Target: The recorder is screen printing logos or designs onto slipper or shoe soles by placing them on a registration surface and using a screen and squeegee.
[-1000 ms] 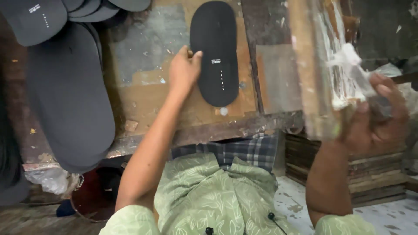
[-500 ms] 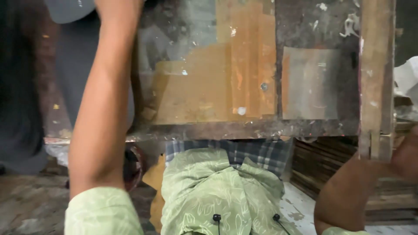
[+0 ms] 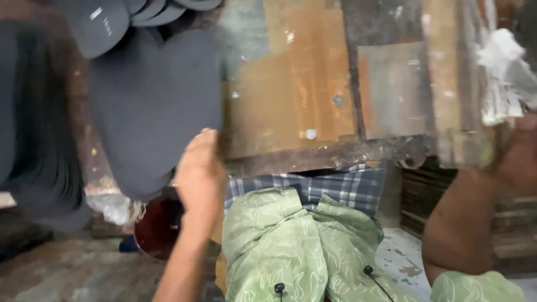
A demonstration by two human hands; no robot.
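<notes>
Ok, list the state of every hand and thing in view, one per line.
Left hand: open, fingers together, at the edge of the stack.
Stack of dark oval foam soles: piled, overhanging the workbench edge.
Worn wooden workbench: bare at the middle.
Right hand: mostly out of frame, by a white crumpled rag.

A single head-mounted camera looks steeply down from close range onto the near edge of the worktop (image 3: 313, 106), the wearer's lap and the floor (image 3: 67, 268) below.
</notes>
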